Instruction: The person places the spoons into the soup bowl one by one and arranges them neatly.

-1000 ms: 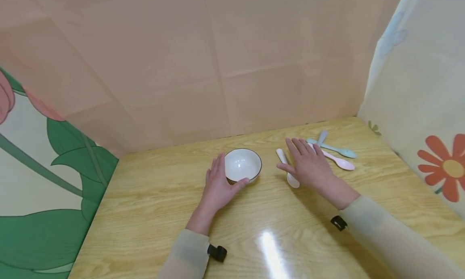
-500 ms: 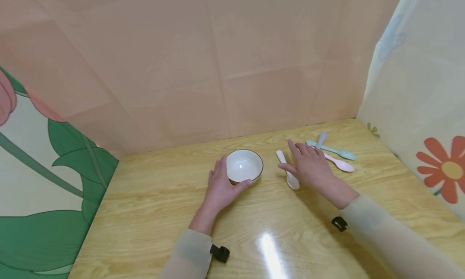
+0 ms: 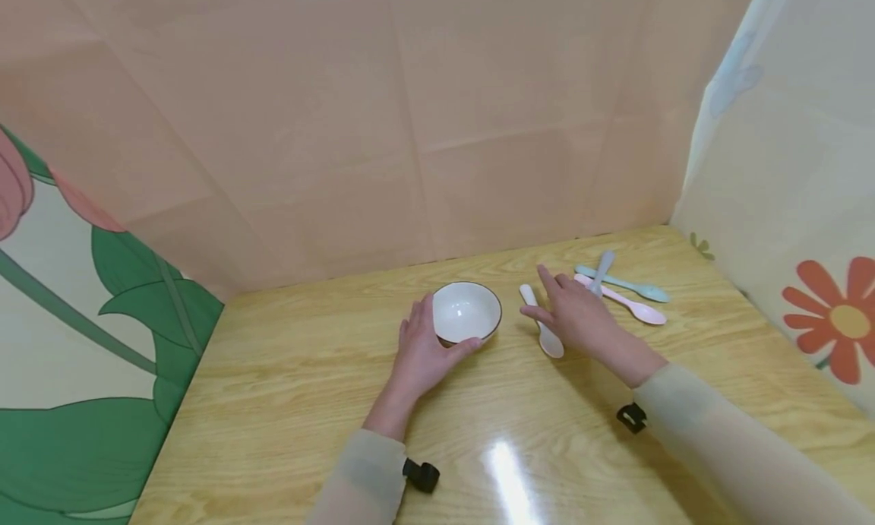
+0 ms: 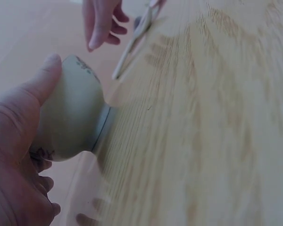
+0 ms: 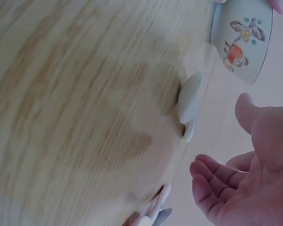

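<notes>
A white bowl (image 3: 466, 311) with a dark rim stands on the wooden table, and the right wrist view shows fruit and leaves painted on its outside (image 5: 245, 42). My left hand (image 3: 421, 358) grips it from the left, thumb at the near side and fingers round the far side. My right hand (image 3: 579, 317) hovers over the table just right of a white spoon (image 3: 551, 343), thumb spread and index finger extended. Its other fingers are loosely bent and hold nothing (image 5: 264, 165). The white spoon lies between bowl and right hand.
Beyond the right hand lie a pink spoon (image 3: 645, 313), a light blue spoon (image 3: 649, 291) and a grey-blue spoon (image 3: 604, 265), crossing one another. A pinkish sheet (image 3: 328, 130) hangs behind the table (image 3: 287, 373). A flower-printed sheet (image 3: 807, 168) stands at the right.
The left hand and the bowl have shifted slightly right, towards the white spoon. The right hand's middle to little fingers have bent, and more of the grey-blue spoon shows beside it.
</notes>
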A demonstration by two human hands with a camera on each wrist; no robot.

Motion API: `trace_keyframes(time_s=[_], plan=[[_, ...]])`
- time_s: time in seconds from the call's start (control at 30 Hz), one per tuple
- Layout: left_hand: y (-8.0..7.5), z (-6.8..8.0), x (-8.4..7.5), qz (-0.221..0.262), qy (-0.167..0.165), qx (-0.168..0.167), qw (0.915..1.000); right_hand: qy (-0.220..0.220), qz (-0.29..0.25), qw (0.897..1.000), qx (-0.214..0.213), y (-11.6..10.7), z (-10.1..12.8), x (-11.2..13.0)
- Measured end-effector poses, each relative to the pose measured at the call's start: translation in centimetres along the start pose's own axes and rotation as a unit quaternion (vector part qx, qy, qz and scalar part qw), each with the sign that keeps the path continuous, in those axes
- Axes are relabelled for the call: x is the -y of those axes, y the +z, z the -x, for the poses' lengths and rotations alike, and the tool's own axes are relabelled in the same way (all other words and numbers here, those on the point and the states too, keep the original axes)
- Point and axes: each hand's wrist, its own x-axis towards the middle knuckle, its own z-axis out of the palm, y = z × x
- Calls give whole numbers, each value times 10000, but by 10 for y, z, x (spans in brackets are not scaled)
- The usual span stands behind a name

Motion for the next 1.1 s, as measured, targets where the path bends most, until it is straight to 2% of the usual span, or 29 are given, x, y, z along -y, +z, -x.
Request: trace_keyframes(time_s=[0.23, 0.43, 0.53, 0.8, 1.1], plan=[[0, -3, -3, 71, 67, -11, 10000, 157, -234, 9990, 349, 0, -7, 2], [2, -4, -3, 95, 138, -21, 9999, 144, -171, 9986, 475, 4, -11, 0], [4, -5, -2, 89, 201, -51, 9997, 66, -139, 9989, 445, 13, -15, -8], [8, -9, 1, 91, 54, 27, 9999, 118, -181, 9980, 590, 9, -14, -3], [5, -8, -1, 155, 98, 32, 9998, 115, -241, 9976, 635, 13, -20, -8]])
